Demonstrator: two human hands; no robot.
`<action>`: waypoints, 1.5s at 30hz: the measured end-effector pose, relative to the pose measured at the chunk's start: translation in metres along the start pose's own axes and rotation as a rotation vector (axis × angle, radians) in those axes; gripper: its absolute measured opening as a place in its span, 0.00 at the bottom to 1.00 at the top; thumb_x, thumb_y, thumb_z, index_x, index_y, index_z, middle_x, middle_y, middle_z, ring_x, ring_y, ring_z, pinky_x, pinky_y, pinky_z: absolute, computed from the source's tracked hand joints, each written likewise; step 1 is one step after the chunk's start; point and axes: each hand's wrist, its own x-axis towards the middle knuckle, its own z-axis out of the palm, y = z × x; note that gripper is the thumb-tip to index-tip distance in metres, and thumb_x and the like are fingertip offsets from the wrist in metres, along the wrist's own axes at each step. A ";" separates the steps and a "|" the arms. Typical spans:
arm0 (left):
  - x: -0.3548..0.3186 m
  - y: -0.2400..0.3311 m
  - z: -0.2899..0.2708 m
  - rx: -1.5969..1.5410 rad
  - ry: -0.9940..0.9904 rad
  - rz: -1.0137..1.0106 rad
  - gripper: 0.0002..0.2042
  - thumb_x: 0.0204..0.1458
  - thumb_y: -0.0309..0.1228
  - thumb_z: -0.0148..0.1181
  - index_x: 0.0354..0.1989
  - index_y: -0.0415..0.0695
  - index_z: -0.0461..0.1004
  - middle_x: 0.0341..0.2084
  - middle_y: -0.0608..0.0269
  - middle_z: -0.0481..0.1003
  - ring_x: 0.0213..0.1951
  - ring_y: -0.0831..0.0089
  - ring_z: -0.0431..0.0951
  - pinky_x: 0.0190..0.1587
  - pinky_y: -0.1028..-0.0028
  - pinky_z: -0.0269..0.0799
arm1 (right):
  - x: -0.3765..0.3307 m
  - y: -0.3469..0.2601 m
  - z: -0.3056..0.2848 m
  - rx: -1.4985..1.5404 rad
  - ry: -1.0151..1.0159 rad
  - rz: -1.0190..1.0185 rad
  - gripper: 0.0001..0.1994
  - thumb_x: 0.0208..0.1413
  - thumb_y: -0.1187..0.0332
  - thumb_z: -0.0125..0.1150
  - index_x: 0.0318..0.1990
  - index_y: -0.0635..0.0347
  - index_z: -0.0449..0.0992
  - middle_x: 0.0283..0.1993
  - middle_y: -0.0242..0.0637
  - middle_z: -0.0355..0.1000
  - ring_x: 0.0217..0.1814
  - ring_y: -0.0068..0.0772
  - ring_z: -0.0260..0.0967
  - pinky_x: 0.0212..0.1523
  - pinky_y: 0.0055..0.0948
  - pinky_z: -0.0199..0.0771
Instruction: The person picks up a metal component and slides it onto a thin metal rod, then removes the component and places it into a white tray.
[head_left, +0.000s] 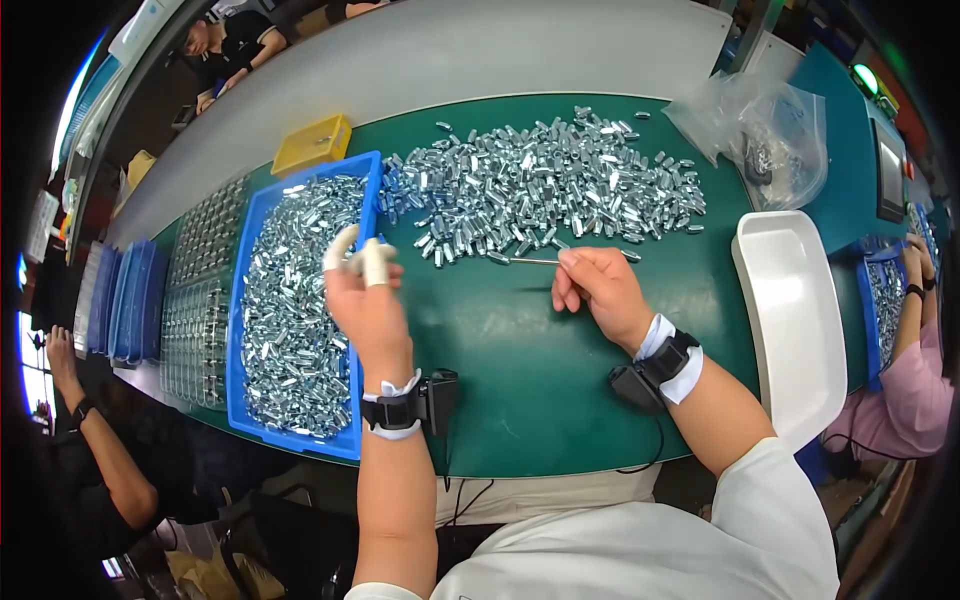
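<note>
1. Plastic trays [193, 335], clear, sit along the left edge of the blue bin [236, 380].
2. Shiny metal pieces [295, 330] fill that bin.
3. Left hand [368, 312] is at the bin's right rim, fingers bent; I cannot tell whether they hold anything.
4. Green surface [510, 390] lies open between the hands, down to its near edge.
5. Loose heap [560, 175] of similar pieces spreads across the far side.
6. Thin rod [538, 262], its tip near the heap's near edge, is pinched by the right hand [607, 292].
7. White tray [772, 335] stands rightmost.
</note>
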 end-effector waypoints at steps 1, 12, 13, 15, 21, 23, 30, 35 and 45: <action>-0.002 -0.001 0.005 0.056 -0.126 -0.053 0.15 0.56 0.28 0.57 0.50 0.39 0.68 0.28 0.63 0.73 0.25 0.78 0.72 0.27 0.78 0.68 | 0.002 -0.001 -0.002 -0.004 0.007 0.000 0.19 0.64 0.61 0.46 0.23 0.62 0.70 0.19 0.34 0.67 0.23 0.23 0.65 0.25 0.19 0.61; 0.007 -0.024 0.034 0.974 -0.557 0.391 0.19 0.44 0.23 0.63 0.47 0.40 0.73 0.31 0.50 0.74 0.26 0.60 0.75 0.33 0.68 0.72 | -0.005 0.000 -0.003 0.050 -0.014 -0.028 0.19 0.64 0.60 0.46 0.24 0.62 0.71 0.21 0.35 0.70 0.23 0.20 0.65 0.27 0.19 0.63; 0.009 -0.025 0.034 0.968 -0.551 0.420 0.19 0.44 0.23 0.63 0.47 0.40 0.73 0.31 0.50 0.74 0.26 0.60 0.75 0.33 0.68 0.72 | -0.003 0.000 -0.003 0.055 -0.024 -0.028 0.19 0.64 0.60 0.46 0.24 0.62 0.71 0.21 0.35 0.70 0.23 0.20 0.65 0.27 0.19 0.63; 0.002 -0.020 0.032 0.873 -0.475 0.499 0.16 0.47 0.21 0.61 0.47 0.40 0.73 0.32 0.52 0.75 0.28 0.64 0.76 0.33 0.69 0.72 | -0.006 0.002 -0.004 0.071 -0.035 0.001 0.19 0.64 0.60 0.46 0.24 0.62 0.71 0.22 0.34 0.71 0.22 0.19 0.64 0.27 0.19 0.63; -0.033 0.015 0.034 -0.001 -0.564 -0.285 0.10 0.54 0.19 0.55 0.44 0.38 0.71 0.36 0.55 0.76 0.36 0.69 0.78 0.36 0.74 0.75 | -0.008 -0.004 -0.003 0.009 -0.049 -0.006 0.19 0.64 0.61 0.46 0.24 0.63 0.72 0.21 0.32 0.71 0.22 0.17 0.64 0.27 0.18 0.63; -0.035 0.013 0.035 -0.136 -0.592 -0.357 0.08 0.55 0.19 0.54 0.44 0.39 0.70 0.37 0.56 0.77 0.38 0.69 0.79 0.38 0.75 0.76 | -0.009 -0.004 -0.004 -0.031 -0.015 -0.004 0.19 0.64 0.61 0.47 0.23 0.62 0.72 0.20 0.30 0.70 0.21 0.16 0.64 0.25 0.18 0.63; -0.035 0.006 0.027 -0.350 -0.701 -0.380 0.06 0.55 0.19 0.55 0.40 0.41 0.70 0.34 0.56 0.78 0.38 0.68 0.80 0.42 0.73 0.78 | -0.007 -0.005 0.000 -0.061 -0.039 0.002 0.19 0.65 0.61 0.46 0.24 0.63 0.72 0.22 0.31 0.71 0.22 0.16 0.63 0.27 0.18 0.64; -0.043 0.007 0.033 -0.201 -0.674 -0.422 0.02 0.54 0.22 0.59 0.32 0.41 0.71 0.30 0.57 0.78 0.32 0.73 0.79 0.35 0.77 0.76 | -0.006 0.002 0.007 -0.140 -0.035 -0.024 0.20 0.65 0.62 0.47 0.23 0.63 0.72 0.19 0.30 0.69 0.21 0.16 0.63 0.25 0.19 0.63; -0.054 -0.010 0.037 0.109 -0.751 -0.163 0.07 0.52 0.28 0.64 0.26 0.40 0.73 0.20 0.67 0.74 0.23 0.84 0.71 0.25 0.82 0.65 | -0.007 -0.006 0.000 -0.206 -0.139 0.028 0.21 0.65 0.60 0.47 0.21 0.63 0.72 0.18 0.30 0.69 0.18 0.16 0.62 0.24 0.20 0.63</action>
